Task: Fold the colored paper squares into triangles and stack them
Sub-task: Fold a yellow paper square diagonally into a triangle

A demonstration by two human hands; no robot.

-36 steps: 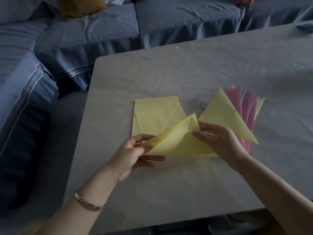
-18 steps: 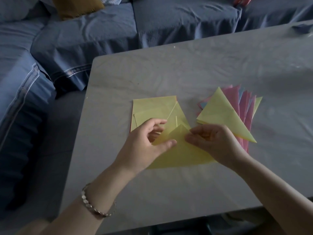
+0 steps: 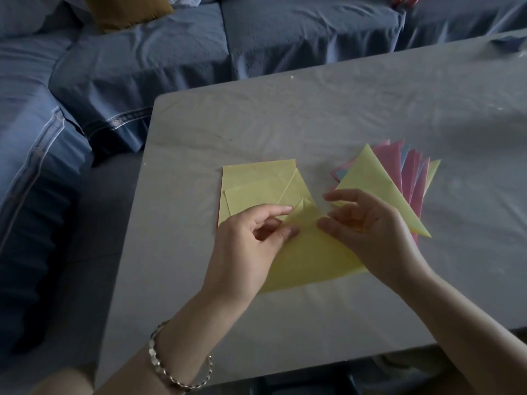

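Paper-folding at the centre of the frame: left hand (image 3: 251,238) and right hand (image 3: 368,232) each pinch a yellow sheet (image 3: 310,258) narrowly, beside its top corner. It lies on the grey table (image 3: 313,115), folded almost into a triangle, and its two upper points look slightly offset. Creasing now would probably lock that mismatch in, leaving a skewed triangle. Unfolded yellow squares (image 3: 256,178) lie just above, under the sheet's tip; a sliding wrist might drag them. Finished triangles (image 3: 368,178) fan out to the right, loosely stacked.
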